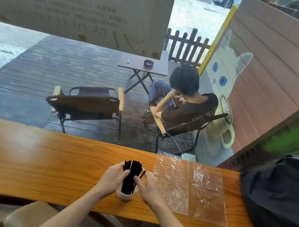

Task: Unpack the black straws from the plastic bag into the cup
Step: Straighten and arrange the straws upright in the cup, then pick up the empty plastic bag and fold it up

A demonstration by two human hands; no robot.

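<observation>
The black straws (130, 176) stand as a bundle in the cup (126, 194), their tops fanning out above its rim. The cup sits on the wooden counter (45, 167) right in front of me, near its front edge. My left hand (112, 179) curls round the left side of the bundle, fingers wrapped against the straws above the cup. My right hand (148, 187) is at the right side, its fingertips pinching a straw that leans out from the rest toward the right.

Just to the right of the cup lies the plastic bag (192, 189), clear and crinkled, spread flat on the counter. Further right, at the counter's end, a black bag (277, 198) rests, well apart from the cup.

Beyond the counter is a window onto a wooden deck (56, 69). There a folding chair (88, 104) stands unoccupied, and beside it a person (183, 102) sits in another chair. A small folding table (145, 64) stands further out, carrying an ashtray (148, 63) and a small blue object I cannot identify.
</observation>
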